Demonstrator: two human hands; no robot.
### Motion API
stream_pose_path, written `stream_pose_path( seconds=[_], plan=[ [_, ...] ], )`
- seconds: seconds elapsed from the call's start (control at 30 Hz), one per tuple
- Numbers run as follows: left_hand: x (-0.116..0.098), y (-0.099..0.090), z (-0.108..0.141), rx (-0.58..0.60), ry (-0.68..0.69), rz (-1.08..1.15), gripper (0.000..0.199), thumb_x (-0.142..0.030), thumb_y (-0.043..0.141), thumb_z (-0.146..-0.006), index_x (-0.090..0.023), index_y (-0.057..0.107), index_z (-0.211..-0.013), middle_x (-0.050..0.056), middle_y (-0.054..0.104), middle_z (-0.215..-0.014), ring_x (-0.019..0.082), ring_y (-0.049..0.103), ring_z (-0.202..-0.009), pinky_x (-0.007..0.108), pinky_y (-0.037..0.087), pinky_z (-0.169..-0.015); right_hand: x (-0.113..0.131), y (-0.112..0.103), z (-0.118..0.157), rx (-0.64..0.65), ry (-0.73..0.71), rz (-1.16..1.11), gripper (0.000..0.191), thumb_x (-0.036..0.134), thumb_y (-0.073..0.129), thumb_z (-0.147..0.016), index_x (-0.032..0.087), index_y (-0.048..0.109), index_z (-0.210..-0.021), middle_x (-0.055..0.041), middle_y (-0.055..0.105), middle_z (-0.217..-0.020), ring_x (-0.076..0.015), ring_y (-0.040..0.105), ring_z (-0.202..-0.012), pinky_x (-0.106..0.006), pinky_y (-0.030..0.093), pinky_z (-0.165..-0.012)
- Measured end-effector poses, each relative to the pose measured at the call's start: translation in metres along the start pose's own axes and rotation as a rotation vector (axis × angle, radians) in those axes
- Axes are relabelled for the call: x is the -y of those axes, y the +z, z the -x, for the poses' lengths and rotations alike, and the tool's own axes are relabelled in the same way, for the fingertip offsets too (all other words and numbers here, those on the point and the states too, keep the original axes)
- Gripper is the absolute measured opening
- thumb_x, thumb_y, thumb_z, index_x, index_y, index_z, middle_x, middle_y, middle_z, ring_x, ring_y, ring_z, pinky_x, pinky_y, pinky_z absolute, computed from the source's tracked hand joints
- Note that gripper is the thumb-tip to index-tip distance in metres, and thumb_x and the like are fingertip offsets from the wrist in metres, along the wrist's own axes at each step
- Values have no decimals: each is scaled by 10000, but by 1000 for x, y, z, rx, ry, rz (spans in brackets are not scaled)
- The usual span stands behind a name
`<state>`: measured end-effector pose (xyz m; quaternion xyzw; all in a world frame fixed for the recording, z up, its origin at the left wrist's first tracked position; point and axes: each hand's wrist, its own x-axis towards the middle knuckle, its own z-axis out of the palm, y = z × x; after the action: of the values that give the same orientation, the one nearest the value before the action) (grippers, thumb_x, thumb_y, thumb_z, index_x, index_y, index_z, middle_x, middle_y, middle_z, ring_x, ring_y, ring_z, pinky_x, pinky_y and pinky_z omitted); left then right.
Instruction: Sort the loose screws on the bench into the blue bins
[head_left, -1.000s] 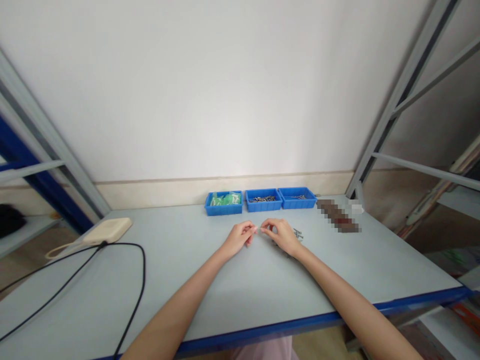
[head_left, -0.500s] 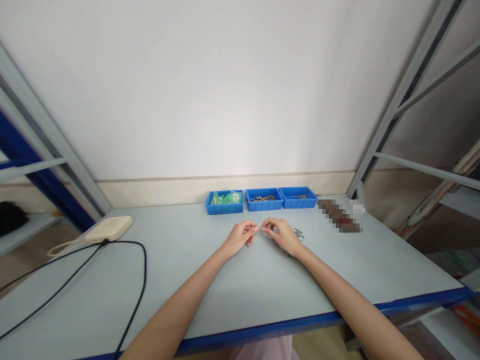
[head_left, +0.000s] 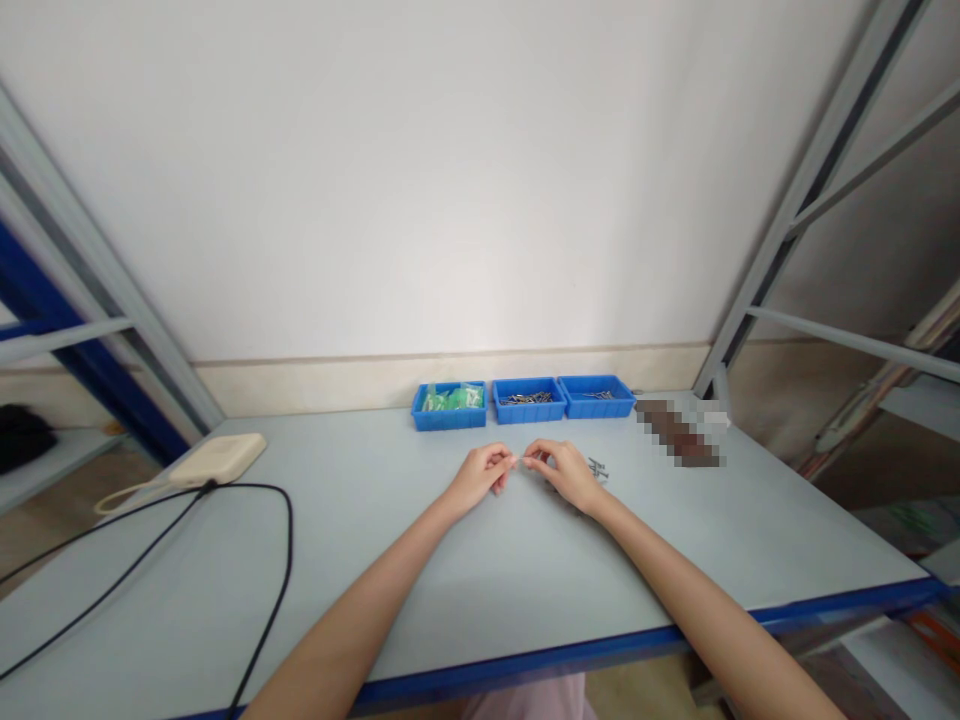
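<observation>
My left hand (head_left: pixel 486 470) and my right hand (head_left: pixel 559 470) meet fingertip to fingertip above the middle of the table, just in front of the blue trays. Both are closed in a pinch. A thin, small piece shows between the two pinches, too small to name. Beside my right hand, on its right, a small pile of screws (head_left: pixel 598 470) lies on the tabletop, partly hidden by that hand.
Along the wall stand a blue tray with green-and-clear packets (head_left: pixel 450 420), a blue tray of screws (head_left: pixel 529 412) and one with fewer screws (head_left: pixel 600 408). A cream box (head_left: pixel 217 460) with black cables (head_left: pixel 289 540) lies left. A pixelated object (head_left: pixel 679 433) lies right.
</observation>
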<state>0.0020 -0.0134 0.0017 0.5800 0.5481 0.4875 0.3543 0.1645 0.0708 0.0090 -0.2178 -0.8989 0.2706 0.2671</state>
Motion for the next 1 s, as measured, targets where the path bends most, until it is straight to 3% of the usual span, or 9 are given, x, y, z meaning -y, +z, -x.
stream_pose_path(
  seconds=[0.13,0.33,0.5,0.6,0.7,0.83,0.9,1.0],
  plan=[
    [1,0,-1,-3,-5,-12,382,-485,478,-784,-149,505,-603,-42,465,-440,80,446,-410,196,365,-446,3,-1,1,46,5,1,295,337,433,-885,181,639,-743,-8,659,-696,-142,584,-661,-246,387,-697],
    [3,-1,0,30,-20,-34,305,-443,545,-751,-141,549,-709,-45,488,-466,85,452,-419,198,363,-448,1,-1,2,25,9,17,164,285,502,-844,197,636,-881,-16,678,-792,-157,600,-739,-261,392,-747],
    [3,-2,2,58,-19,-79,395,-496,487,-782,-141,543,-618,-26,494,-461,90,465,-429,202,371,-460,2,-12,4,234,-38,-57,267,326,444,-870,194,662,-793,-3,676,-723,-149,600,-675,-238,413,-661],
    [4,-4,0,28,-37,-3,436,-547,426,-797,-142,545,-688,-27,494,-456,94,458,-400,207,373,-437,-8,-34,-11,140,-29,-73,323,370,413,-878,184,661,-790,-19,686,-786,-165,612,-747,-252,427,-705],
    [6,-5,-2,21,-53,39,462,-574,419,-786,-139,542,-693,-25,494,-461,90,452,-389,206,370,-426,-29,-70,-35,-50,77,96,331,387,417,-871,187,662,-777,-38,689,-815,-191,608,-786,-277,418,-725],
    [9,-7,-4,28,-67,39,456,-571,428,-779,-139,538,-679,-28,484,-455,91,455,-389,197,341,-403,-60,-113,-52,-269,310,564,272,367,473,-856,181,662,-917,-125,645,-984,-252,550,-935,-359,368,-792],
    [9,-6,-5,28,-65,32,440,-547,421,-794,-138,541,-685,-27,486,-463,91,461,-398,196,345,-411,-67,-118,-46,-252,345,702,251,352,557,-811,173,649,-961,-160,595,-1066,-281,499,-1010,-397,342,-821],
    [9,-6,-4,34,-70,22,412,-508,415,-812,-137,545,-690,-23,496,-477,92,470,-413,204,368,-436,-67,-106,-22,-33,280,673,241,335,609,-767,222,638,-978,-118,581,-1082,-279,479,-1037,-399,331,-828]
  ],
)
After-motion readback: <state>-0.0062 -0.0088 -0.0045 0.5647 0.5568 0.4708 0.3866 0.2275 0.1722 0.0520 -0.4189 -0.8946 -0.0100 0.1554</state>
